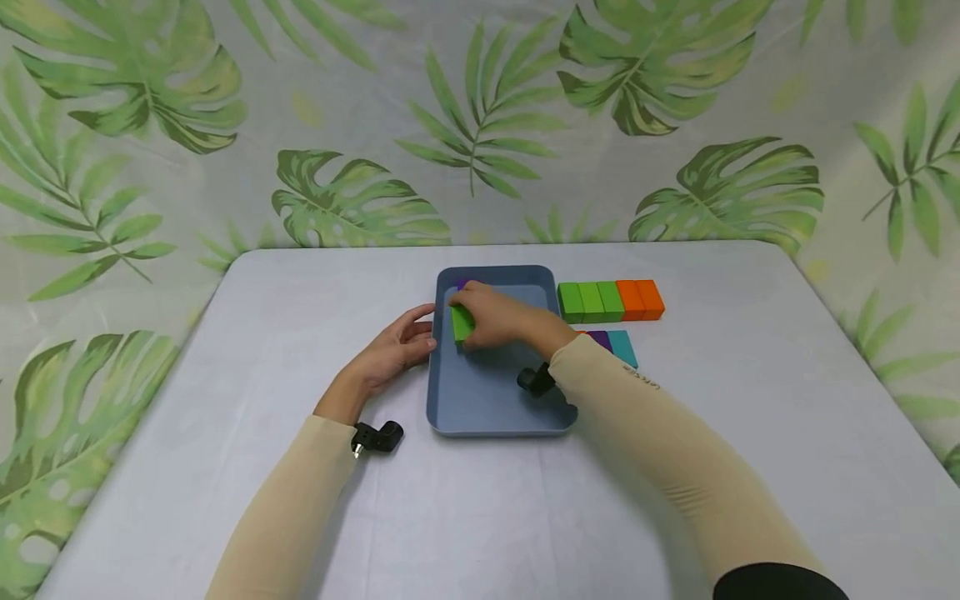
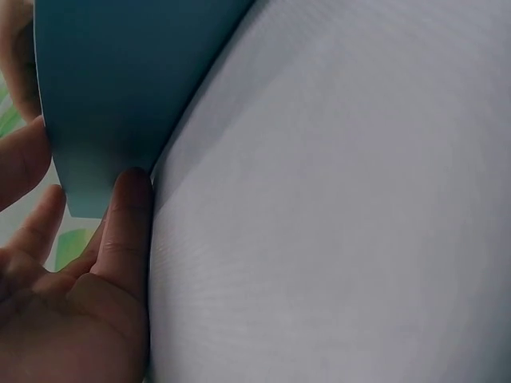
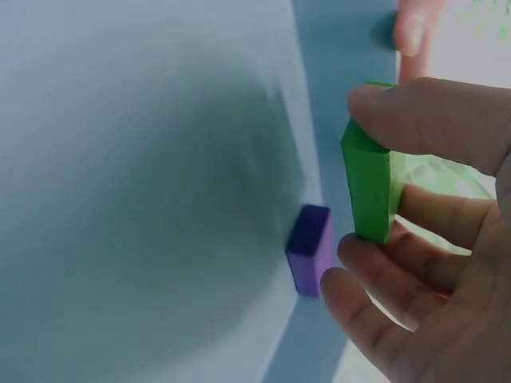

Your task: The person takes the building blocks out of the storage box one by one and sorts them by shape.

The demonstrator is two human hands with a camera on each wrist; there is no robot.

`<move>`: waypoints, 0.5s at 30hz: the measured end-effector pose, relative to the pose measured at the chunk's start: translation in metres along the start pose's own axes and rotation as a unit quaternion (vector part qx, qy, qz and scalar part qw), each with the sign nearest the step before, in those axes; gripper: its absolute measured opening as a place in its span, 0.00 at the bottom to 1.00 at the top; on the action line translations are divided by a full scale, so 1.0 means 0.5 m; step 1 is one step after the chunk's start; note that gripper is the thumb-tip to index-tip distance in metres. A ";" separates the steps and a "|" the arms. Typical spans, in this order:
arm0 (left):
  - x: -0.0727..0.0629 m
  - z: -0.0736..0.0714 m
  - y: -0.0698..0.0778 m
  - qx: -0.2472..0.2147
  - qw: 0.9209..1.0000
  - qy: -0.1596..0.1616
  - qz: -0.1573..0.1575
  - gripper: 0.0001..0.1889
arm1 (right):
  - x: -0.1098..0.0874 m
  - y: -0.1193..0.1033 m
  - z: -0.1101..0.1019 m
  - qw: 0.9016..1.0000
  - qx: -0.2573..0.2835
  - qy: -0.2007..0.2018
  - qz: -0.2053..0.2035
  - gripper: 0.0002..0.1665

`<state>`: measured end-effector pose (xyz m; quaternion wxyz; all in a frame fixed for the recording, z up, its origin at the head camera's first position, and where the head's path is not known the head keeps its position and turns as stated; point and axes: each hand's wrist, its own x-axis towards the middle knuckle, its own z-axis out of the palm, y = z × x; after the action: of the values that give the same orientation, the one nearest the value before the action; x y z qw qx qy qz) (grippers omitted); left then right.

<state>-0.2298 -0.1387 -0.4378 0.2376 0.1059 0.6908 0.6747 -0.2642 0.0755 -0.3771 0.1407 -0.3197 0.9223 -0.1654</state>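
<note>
A blue-grey tray lies on the table. Over its left part my right hand pinches a green block between thumb and fingers. Just below those fingers, in the right wrist view, a purple block stands in the tray against its wall; in the head view the hand mostly covers it. My left hand is at the tray's left side, with fingertips touching the outer wall. In the left wrist view its fingers are extended along that wall, and it holds no block.
Right of the tray, a row of green blocks continues into orange blocks. Nearer to me is a second row with a teal block and a purple one beside it, partly hidden by my right forearm. A leaf-patterned cloth hangs behind the table.
</note>
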 end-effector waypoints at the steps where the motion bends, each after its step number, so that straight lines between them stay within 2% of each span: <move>1: 0.000 0.000 0.000 -0.001 1.000 0.001 0.001 0.36 | -0.005 0.001 -0.005 1.000 -0.001 0.003 -0.002 0.43; 8: -0.001 -0.003 0.000 -0.007 1.000 0.005 -0.003 0.36 | -0.039 0.016 -0.036 1.000 -0.008 0.023 -0.004 0.43; 15: 0.001 0.002 0.000 -0.005 1.000 0.008 -0.004 0.36 | -0.076 0.051 -0.055 0.999 0.002 0.050 0.000 0.42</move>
<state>-0.2296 -0.1377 -0.4380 0.2347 0.0965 0.6901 0.6778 -0.2594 0.1242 -0.3562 0.0953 -0.3111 0.9278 -0.1826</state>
